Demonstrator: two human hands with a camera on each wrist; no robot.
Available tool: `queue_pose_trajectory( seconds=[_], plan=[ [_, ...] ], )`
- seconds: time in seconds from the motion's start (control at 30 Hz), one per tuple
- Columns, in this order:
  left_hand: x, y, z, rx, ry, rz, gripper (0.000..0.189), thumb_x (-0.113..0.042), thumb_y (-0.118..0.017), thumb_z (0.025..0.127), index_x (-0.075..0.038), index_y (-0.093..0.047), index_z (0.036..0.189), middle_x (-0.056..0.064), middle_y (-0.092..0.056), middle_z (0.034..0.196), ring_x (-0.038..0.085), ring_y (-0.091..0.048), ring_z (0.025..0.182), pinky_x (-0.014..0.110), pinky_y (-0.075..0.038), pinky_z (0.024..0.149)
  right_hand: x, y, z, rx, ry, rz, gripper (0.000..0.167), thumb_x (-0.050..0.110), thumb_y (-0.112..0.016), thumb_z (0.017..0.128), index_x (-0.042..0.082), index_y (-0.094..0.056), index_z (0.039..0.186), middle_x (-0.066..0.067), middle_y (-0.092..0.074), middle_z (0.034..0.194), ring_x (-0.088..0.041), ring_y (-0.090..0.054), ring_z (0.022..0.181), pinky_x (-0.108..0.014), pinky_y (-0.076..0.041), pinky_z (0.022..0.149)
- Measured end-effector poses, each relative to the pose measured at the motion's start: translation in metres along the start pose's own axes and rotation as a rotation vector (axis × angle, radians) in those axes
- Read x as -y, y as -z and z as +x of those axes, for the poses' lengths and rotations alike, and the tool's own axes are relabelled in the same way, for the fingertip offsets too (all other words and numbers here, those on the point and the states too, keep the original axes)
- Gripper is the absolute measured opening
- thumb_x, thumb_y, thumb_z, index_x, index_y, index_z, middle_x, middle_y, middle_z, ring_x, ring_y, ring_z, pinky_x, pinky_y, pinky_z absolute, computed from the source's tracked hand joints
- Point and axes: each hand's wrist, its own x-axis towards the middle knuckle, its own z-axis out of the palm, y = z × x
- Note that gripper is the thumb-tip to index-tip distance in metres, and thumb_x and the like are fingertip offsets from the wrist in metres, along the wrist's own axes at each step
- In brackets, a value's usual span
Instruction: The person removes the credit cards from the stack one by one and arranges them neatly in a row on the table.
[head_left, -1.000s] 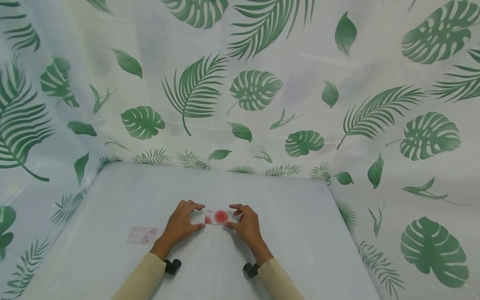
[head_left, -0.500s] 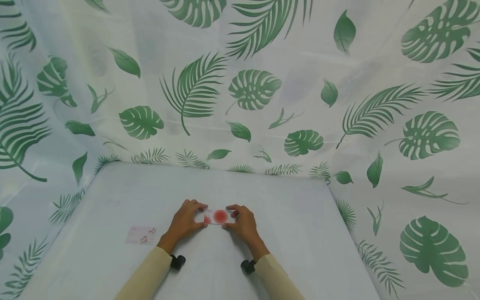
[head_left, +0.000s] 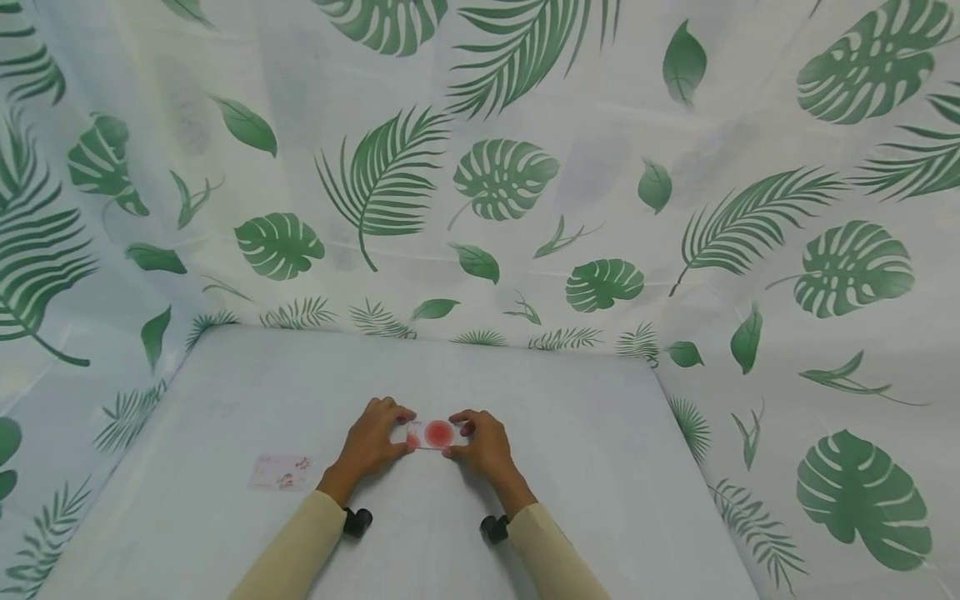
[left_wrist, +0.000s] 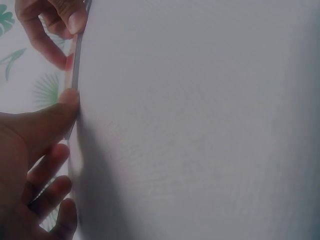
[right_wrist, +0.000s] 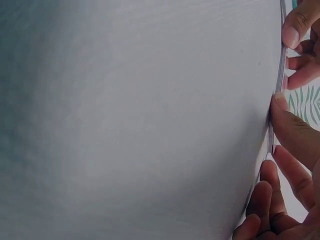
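Observation:
A thin stack of cards [head_left: 438, 434], with a red disc on its white top face, lies at the middle of the table between my two hands. My left hand [head_left: 369, 439] grips its left end, thumb on the near edge and a finger on the far edge. At the right end my right hand [head_left: 487, 446] pinches the same two edges. Layered edges of the stack [right_wrist: 278, 75] show as fine lines in the right wrist view, with a thumb [right_wrist: 281, 107] against them. The left wrist view sees the stack [left_wrist: 76, 67] edge-on too, low at the table surface.
A pale pink card [head_left: 279, 472] with small red figures lies flat to the left of my left forearm. The white table [head_left: 600, 467] meets a curtain [head_left: 525, 233] printed with green leaves at the back and both sides.
Both hands have moved inward, and their thumbs and fingers have come closer onto the ends of the stack. The pale pink card stays where it lay.

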Motion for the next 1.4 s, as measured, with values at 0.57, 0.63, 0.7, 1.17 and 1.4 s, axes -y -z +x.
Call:
queue_pose_trajectory(
  seconds=[0.57, 0.63, 0.7, 1.17, 1.4],
  plan=[
    [-0.002, 0.005, -0.005, -0.033, -0.003, -0.026, 0.05, -0.018, -0.094, 0.08, -0.014, -0.073, 0.125, 0.001, -0.067, 0.103, 0.019, -0.054, 0.104, 0.041, -0.053, 0.092, 0.005, 0.001, -0.004, -0.029, 0.035, 0.052, 0.054, 0.013, -0.097, 0.074, 0.016, -0.076, 0.124, 0.001, -0.072, 0.087, -0.015, -0.054, 0.077, -0.032, -0.045, 0.076],
    [-0.002, 0.007, -0.007, -0.039, -0.007, -0.029, 0.05, -0.018, -0.094, 0.08, -0.014, -0.073, 0.125, 0.001, -0.067, 0.103, 0.02, -0.054, 0.104, 0.041, -0.053, 0.091, 0.007, 0.002, -0.005, -0.029, 0.037, 0.055, 0.055, 0.013, -0.098, 0.074, 0.016, -0.076, 0.124, 0.001, -0.072, 0.087, -0.015, -0.053, 0.075, -0.031, -0.044, 0.074],
    [-0.003, 0.009, -0.008, -0.039, -0.001, -0.027, 0.052, -0.018, -0.095, 0.079, -0.014, -0.073, 0.125, 0.001, -0.067, 0.103, 0.02, -0.054, 0.105, 0.041, -0.053, 0.091, 0.009, 0.002, -0.006, -0.028, 0.041, 0.058, 0.056, 0.013, -0.098, 0.073, 0.016, -0.076, 0.125, 0.001, -0.072, 0.086, -0.014, -0.053, 0.074, -0.03, -0.043, 0.073],
    [0.005, 0.027, -0.027, -0.135, -0.078, 0.002, 0.054, -0.018, -0.098, 0.073, -0.014, -0.073, 0.122, -0.001, -0.069, 0.102, 0.018, -0.055, 0.101, 0.04, -0.053, 0.087, 0.023, -0.005, -0.018, -0.023, 0.065, 0.085, 0.054, 0.016, -0.098, 0.074, 0.019, -0.077, 0.124, 0.004, -0.071, 0.085, -0.011, -0.052, 0.073, -0.025, -0.042, 0.067],
    [0.009, 0.036, -0.036, -0.114, -0.063, -0.003, 0.055, -0.017, -0.098, 0.074, -0.015, -0.073, 0.123, -0.001, -0.07, 0.106, 0.017, -0.055, 0.103, 0.04, -0.053, 0.088, 0.033, -0.01, -0.023, -0.005, 0.06, 0.107, 0.054, 0.017, -0.097, 0.075, 0.019, -0.077, 0.124, -0.001, -0.072, 0.087, -0.011, -0.051, 0.074, -0.024, -0.042, 0.066]
  ],
)
